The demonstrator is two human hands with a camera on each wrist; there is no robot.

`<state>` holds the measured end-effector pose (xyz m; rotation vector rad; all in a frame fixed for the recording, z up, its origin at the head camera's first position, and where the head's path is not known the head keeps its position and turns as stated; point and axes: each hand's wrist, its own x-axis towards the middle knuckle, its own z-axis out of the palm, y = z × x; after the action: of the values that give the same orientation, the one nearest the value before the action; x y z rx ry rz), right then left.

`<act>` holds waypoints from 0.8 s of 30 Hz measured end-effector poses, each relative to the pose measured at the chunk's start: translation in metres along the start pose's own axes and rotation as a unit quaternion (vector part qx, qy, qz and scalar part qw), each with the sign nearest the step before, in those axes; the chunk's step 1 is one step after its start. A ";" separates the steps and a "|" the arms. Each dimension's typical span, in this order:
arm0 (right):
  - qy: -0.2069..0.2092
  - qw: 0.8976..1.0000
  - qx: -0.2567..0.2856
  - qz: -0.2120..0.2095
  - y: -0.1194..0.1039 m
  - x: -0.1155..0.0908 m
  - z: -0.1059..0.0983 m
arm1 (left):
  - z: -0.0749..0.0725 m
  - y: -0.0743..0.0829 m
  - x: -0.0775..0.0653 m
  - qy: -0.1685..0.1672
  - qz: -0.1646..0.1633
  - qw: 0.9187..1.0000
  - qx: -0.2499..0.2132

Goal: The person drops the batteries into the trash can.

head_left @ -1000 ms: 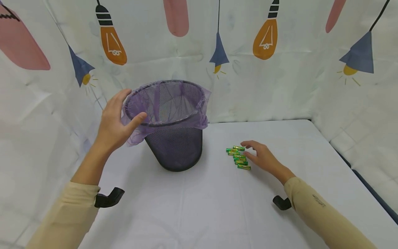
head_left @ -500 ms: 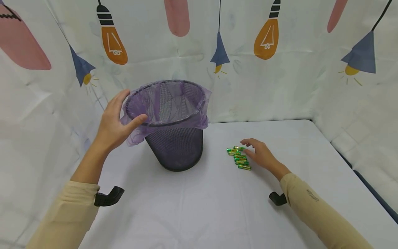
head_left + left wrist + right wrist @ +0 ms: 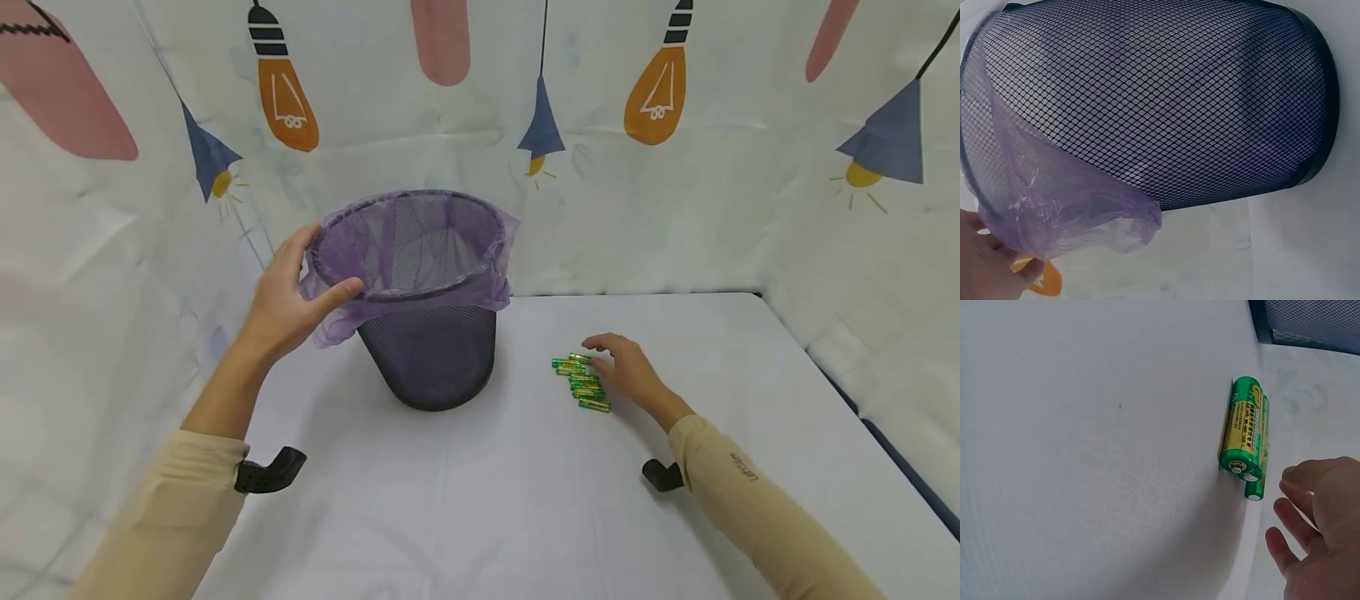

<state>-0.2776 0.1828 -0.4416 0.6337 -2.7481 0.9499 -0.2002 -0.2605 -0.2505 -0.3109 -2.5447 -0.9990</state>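
A black mesh wastebasket stands on the table, lined with a thin purple bag folded over its rim. My left hand holds the rim's left side, thumb along the front and fingers farther back. In the left wrist view its fingertips show beside the bag, partly hidden. My right hand is right of several green and gold batteries, its curved fingers parted from the thumb with nothing between them. In the right wrist view, a gap shows between that hand and the nearest batteries.
The white table reaches back to a white cloth wall printed with lamps and bulbs. A dark gap runs along its right edge. Black curved mounts sit on both sleeved wrists.
My right hand has shifted slightly left toward the batteries, its thumb closer to the farthest ones. The left hand stays at the wastebasket rim. The whole head view has drifted a little.
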 end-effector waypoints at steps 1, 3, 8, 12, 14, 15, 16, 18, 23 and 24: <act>-0.001 1.000 0.002 0.002 0.001 0.000 0.001 | 0.001 0.000 0.000 -0.004 -0.003 1.000 -0.004; -0.005 1.000 0.008 0.007 0.001 0.000 0.004 | 0.001 -0.001 0.000 -0.013 -0.008 1.000 -0.011; -0.012 1.000 0.021 0.006 -0.001 0.003 0.009 | -0.001 -0.002 0.000 -0.030 -0.025 0.999 -0.016; -0.012 1.000 0.020 0.002 -0.003 0.006 0.011 | -0.001 -0.004 0.000 -0.031 -0.038 0.998 -0.035; -0.014 1.000 0.017 0.000 -0.003 0.007 0.011 | 0.000 -0.005 0.000 -0.031 -0.042 0.997 -0.048; -0.016 1.000 0.015 -0.002 -0.002 0.007 0.011 | 0.001 -0.005 0.001 -0.030 -0.044 0.997 -0.054; -0.017 1.000 0.014 -0.001 -0.002 0.008 0.011 | 0.001 -0.006 0.001 -0.031 -0.045 0.997 -0.059; -0.020 1.000 0.009 0.006 -0.001 0.008 0.011 | 0.003 -0.006 0.002 -0.031 -0.045 0.996 -0.064; -0.031 0.999 0.002 0.031 0.000 0.009 0.012 | 0.005 -0.006 0.004 -0.031 -0.046 0.996 -0.066; -0.034 0.999 0.001 0.033 -0.001 0.009 0.012 | 0.004 -0.006 0.003 -0.030 -0.046 0.996 -0.065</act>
<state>-0.2858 0.1716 -0.4484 0.5884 -2.8450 0.9614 -0.2061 -0.2617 -0.2556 -0.2648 -2.5725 -1.2112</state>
